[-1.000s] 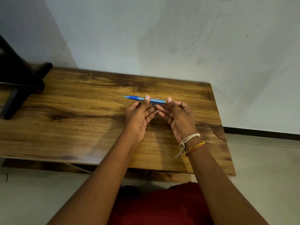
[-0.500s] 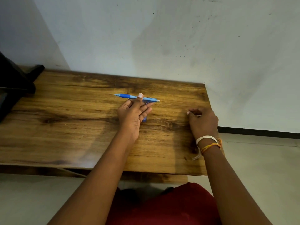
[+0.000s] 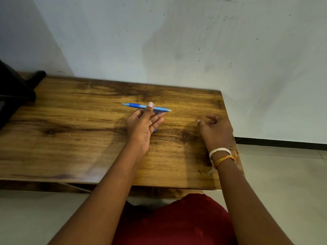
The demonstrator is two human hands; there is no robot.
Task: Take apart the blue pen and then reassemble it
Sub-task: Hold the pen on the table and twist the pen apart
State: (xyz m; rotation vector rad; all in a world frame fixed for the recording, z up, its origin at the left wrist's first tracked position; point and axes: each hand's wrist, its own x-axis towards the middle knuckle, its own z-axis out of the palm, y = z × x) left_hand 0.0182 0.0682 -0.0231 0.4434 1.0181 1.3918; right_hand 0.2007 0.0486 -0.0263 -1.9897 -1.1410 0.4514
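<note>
Pinching blue pen (image 3: 139, 106) in left hand (image 3: 143, 124), thumb on top of barrel, fingers beneath. Lies roughly level above wooden table (image 3: 70, 131); tip sticks out left of the grip, open rear end right of it. Small blue piece (image 3: 155, 129) just below the left fingers, partly hidden. Right hand (image 3: 215, 129) well right of the grip, loosely curled, resting near table's right edge; contents, if any, can't tell. Thread bands (image 3: 221, 155) on right wrist.

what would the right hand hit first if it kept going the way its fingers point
Probably nothing on the table: the right hand points toward the far edge of the wooden table, then the wall. Depth is unclear.
</note>
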